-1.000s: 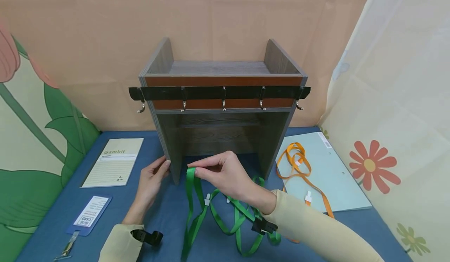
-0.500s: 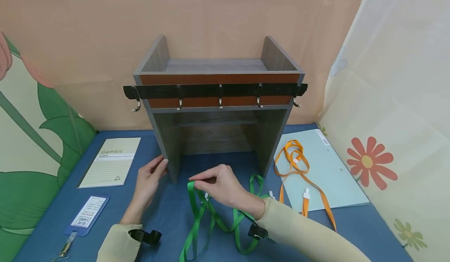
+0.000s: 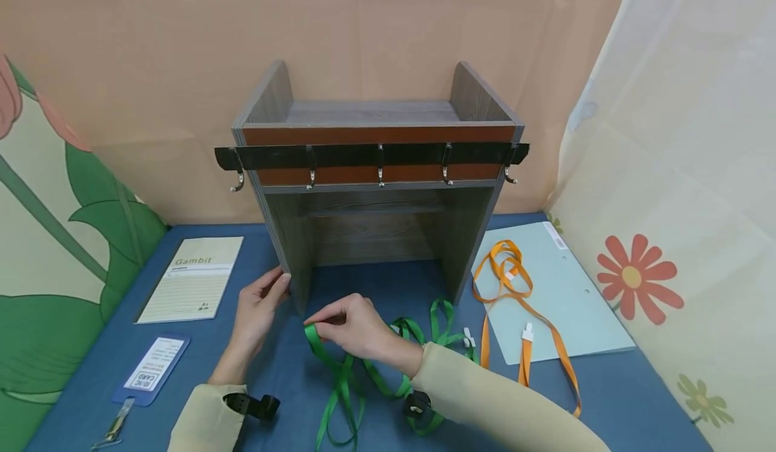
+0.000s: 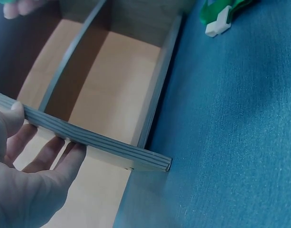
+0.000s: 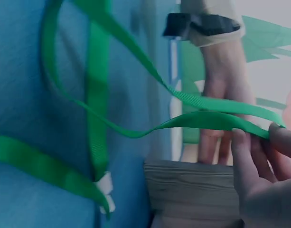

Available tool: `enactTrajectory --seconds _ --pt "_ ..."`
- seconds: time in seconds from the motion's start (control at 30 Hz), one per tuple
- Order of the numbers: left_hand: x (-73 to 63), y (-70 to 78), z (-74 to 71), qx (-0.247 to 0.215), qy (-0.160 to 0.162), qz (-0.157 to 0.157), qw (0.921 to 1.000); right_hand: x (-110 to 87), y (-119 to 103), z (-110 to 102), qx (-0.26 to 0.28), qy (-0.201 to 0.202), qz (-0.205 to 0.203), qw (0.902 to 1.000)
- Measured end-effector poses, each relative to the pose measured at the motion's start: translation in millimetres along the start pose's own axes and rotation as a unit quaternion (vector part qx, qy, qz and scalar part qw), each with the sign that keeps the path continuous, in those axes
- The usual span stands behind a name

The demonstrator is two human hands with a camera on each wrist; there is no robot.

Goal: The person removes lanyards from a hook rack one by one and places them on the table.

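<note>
My left hand (image 3: 254, 317) holds the lower front edge of the left side panel of a grey wooden shelf unit (image 3: 285, 236). In the left wrist view, the thumb of the left hand (image 4: 36, 190) lies on one face of the panel edge (image 4: 98, 140) and the fingers on the other. Pinched between the thumb and fingers of my right hand (image 3: 358, 331) is a loop of green lanyard (image 3: 342, 378), lifted before the unit. The rest of that lanyard trails in loose loops over the blue cloth, partly hidden under the right forearm. A white clip (image 5: 105, 190) shows on the green lanyard.
Across the unit's front runs a black rail (image 3: 358, 155) with several metal hooks. To the right, an orange lanyard (image 3: 515, 290) lies partly on a pale blue folder (image 3: 582, 317). At left are a notebook (image 3: 194, 280) and a blue card holder (image 3: 151, 368) with a metal clip.
My right hand has moved left and down towards me, drawing the pinched green loop lower with it. The left hand stays on the panel. The head view has shifted slightly.
</note>
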State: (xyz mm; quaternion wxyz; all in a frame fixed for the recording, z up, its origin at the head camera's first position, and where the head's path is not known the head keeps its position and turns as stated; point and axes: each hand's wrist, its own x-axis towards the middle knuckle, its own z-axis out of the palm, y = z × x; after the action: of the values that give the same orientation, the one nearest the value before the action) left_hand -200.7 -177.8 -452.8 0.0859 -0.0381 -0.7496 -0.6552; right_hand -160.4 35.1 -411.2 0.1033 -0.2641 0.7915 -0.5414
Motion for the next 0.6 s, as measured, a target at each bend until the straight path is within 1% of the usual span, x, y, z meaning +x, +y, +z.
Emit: enactTrajectory --seconds 0.1,0.17,0.27,0.37,0.6 --pt "1.3 -2.0 -0.3 -0.003 0.003 0.003 1.0000 2.1 8.1 1.4 -0.036 -0.029 0.012 0.9989" --pt "1.7 -2.9 -0.9 -0.002 0.001 0.006 1.0000 1.8 13.9 2.3 -0.066 -0.050 0.012 0.9965" --pt "2.0 -0.8 -0.6 -0.003 -0.004 0.009 0.9999 1.8 21.6 2.4 -0.119 -0.074 -0.004 0.9901" --pt "2.1 1.7 0.4 -0.014 -0.006 0.005 0.9999 1.6 29.2 3.0 -0.155 -0.089 -0.017 0.9837" --pt "0.2 0.7 0.7 -0.022 -0.007 -0.002 0.9997 0.4 41.0 7.9 -0.197 -0.114 -0.017 0.9737"
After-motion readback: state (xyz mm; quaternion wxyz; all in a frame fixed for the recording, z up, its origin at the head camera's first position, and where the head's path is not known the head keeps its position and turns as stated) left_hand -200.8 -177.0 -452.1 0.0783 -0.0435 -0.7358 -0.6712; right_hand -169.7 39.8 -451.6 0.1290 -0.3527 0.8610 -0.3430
